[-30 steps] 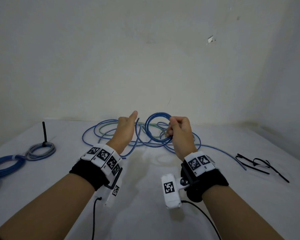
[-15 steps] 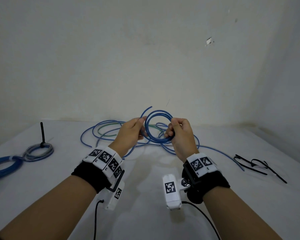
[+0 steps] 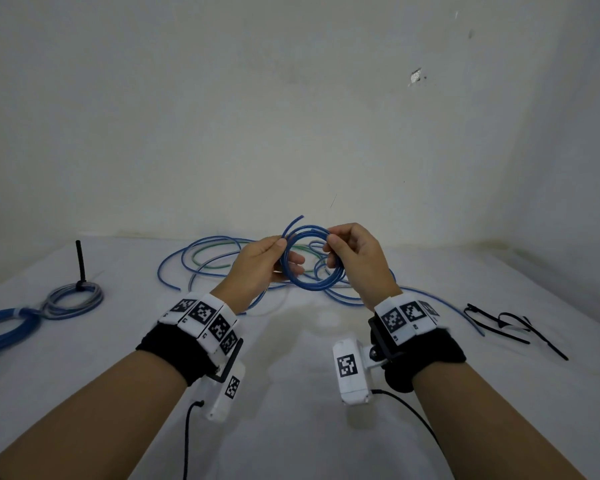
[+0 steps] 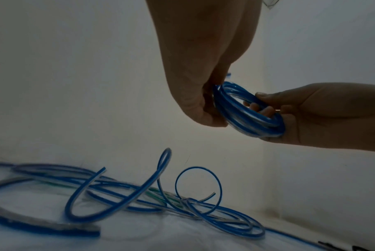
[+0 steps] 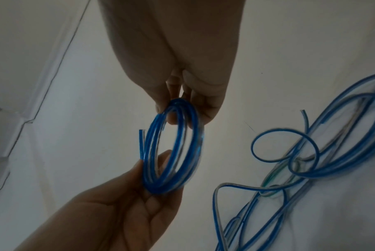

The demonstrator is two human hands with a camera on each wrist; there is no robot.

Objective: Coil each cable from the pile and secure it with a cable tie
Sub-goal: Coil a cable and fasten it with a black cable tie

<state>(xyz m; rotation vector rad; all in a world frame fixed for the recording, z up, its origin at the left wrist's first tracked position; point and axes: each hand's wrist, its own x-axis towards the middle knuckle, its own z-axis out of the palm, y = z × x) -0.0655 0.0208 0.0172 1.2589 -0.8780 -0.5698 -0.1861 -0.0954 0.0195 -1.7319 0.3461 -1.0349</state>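
Observation:
A small blue cable coil (image 3: 309, 286) hangs in the air above the table, held between both hands. My left hand (image 3: 289, 252) pinches its left side, thumb in front and fingers behind. My right hand (image 3: 330, 250) pinches its right side. The cable's loose end (image 3: 299, 218) sticks up past the top of the coil. In the left wrist view the coil (image 4: 236, 118) sits between my left hand (image 4: 212, 108) and my right. In the right wrist view my right hand (image 5: 178, 115) grips the coil (image 5: 160, 188) from above.
The pile of loose blue, green and grey cables (image 3: 201, 261) lies on the white table behind my hands. Several black cable ties (image 3: 513, 323) lie at the right. A tied grey coil (image 3: 71, 297) and a blue coil (image 3: 4, 323) lie at the left.
My left hand swung in from the left with the cable's tail and now pinches the coil's left side. The tail end now stands above the coil.

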